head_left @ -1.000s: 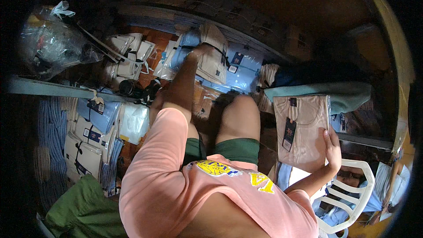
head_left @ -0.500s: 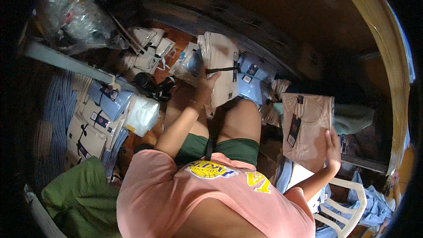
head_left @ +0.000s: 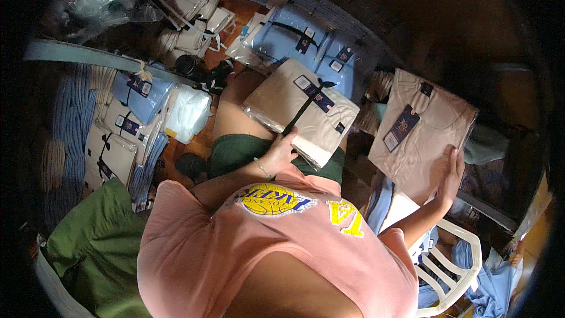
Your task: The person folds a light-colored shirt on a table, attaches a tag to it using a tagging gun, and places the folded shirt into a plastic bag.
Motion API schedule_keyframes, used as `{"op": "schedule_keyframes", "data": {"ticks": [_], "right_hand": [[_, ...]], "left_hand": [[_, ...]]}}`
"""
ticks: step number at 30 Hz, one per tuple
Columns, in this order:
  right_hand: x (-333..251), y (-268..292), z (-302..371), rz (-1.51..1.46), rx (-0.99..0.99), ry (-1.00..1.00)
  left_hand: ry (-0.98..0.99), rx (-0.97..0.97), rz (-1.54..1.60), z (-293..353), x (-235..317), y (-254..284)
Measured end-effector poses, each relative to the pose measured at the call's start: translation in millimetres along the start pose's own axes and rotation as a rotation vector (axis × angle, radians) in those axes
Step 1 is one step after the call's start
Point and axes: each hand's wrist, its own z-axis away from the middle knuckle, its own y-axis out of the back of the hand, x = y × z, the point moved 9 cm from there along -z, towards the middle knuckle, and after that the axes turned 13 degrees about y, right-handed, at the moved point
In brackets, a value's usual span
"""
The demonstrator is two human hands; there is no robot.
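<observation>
Over my lap, my left hand [head_left: 281, 154] grips a bundle of folded beige shirts [head_left: 276, 91] in clear plastic, tied round with a black strip. The fingers close on its near edge by the strip, and a dark tag shows on top. To the right, my right hand [head_left: 452, 178] holds a flat tan folded shirt [head_left: 421, 141] in clear plastic by its right edge. This shirt carries a dark hang tag [head_left: 401, 128] and a small black label at its neck. Part of the right hand is hidden behind the package.
Packed blue shirts [head_left: 282, 36] lie beyond my knees. Further bundles, beige [head_left: 110, 154] and blue [head_left: 138, 89], are stacked at the left, below a pale bar [head_left: 76, 53]. Green cloth [head_left: 88, 247] lies near left, a white plastic chair [head_left: 468, 259] near right, plastic bags [head_left: 100, 3] far left.
The beige bundle has come down from upright to lying tilted over my lap, its tagged face turned up, exposing the blue shirts behind. The tan packaged shirt has tilted, its top swinging right.
</observation>
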Motion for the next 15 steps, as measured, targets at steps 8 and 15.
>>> {"op": "schedule_keyframes", "data": {"ticks": [8, 15], "right_hand": [[35, -42, 13, -0.484, 0.249, -0.126], [89, -46, 23, -0.626, 0.245, -0.265]], "left_hand": [[-0.679, -0.069, -1.347, 45, 97, -87], [-1.262, 0.457, -1.682, 32, 122, -80]]}}
